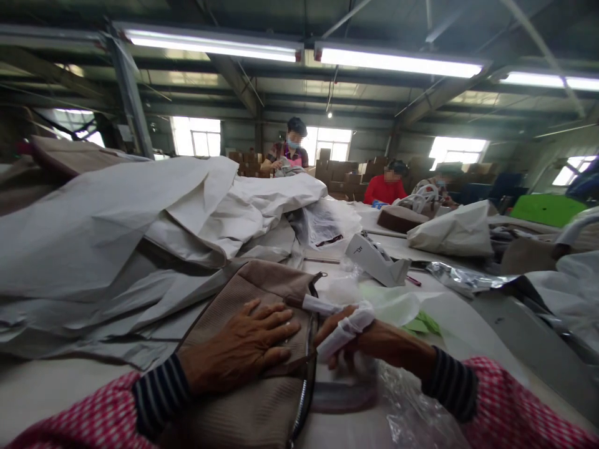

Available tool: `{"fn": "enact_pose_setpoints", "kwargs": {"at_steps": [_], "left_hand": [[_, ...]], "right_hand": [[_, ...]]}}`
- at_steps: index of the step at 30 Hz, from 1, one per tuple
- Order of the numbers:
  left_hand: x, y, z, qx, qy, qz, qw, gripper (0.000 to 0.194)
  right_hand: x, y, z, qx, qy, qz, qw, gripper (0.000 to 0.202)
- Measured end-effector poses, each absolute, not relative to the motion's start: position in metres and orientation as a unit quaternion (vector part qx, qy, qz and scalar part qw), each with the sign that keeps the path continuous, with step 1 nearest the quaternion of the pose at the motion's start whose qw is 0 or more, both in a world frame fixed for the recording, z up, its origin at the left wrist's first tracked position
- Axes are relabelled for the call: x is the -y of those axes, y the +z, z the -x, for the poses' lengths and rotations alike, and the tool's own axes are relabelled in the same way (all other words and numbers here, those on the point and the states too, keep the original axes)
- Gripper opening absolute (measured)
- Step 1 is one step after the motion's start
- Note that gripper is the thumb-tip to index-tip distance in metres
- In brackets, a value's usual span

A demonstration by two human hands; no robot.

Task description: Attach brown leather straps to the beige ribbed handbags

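Observation:
A brown ribbed fabric bag (266, 399) lies on the white table in front of me, its open metal zipper (304, 393) running along the right edge. Flat on the bag's side rests my left hand (246, 349), fingers spread. A handle wrapped in white (341, 337) loops off the bag to the right. Around that handle my right hand (372, 342) is closed, its lower fingers smeared by motion. Just below it, a second curved handle (344, 398) looks blurred and partly covered by something clear.
A large heap of white sheets (187, 206) fills the left. Beyond the bag stand a white tape dispenser (377, 259) and clear plastic film (327, 218). Crumpled clear plastic (412, 405) and a green scrap (423, 324) lie rightward. Several people work farther back, including one in red (386, 189).

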State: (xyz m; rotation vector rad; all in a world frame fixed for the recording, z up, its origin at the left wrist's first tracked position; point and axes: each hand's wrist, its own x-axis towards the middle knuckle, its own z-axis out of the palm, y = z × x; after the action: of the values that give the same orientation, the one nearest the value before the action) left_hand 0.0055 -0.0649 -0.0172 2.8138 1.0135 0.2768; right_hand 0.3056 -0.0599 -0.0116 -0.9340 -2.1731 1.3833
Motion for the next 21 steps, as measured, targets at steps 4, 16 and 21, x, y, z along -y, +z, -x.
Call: {"fn": "enact_pose_setpoints", "kwargs": {"at_steps": [4,16,21], "left_hand": [[0.065,-0.015,-0.009,-0.328,0.067,-0.942,0.026,0.043],[0.064,-0.022,-0.008,-0.318,0.098,-0.942,0.029,0.041],[0.045,-0.046,0.039,-0.309,0.25,-0.916,-0.049,0.049]], "right_hand": [[0.046,0.017,-0.33,0.881,0.186,0.404,0.164,0.026],[0.039,0.046,-0.285,0.845,-0.056,0.515,0.133,0.026],[0.034,-0.031,-0.258,0.842,0.042,0.523,0.125,0.044]]}}
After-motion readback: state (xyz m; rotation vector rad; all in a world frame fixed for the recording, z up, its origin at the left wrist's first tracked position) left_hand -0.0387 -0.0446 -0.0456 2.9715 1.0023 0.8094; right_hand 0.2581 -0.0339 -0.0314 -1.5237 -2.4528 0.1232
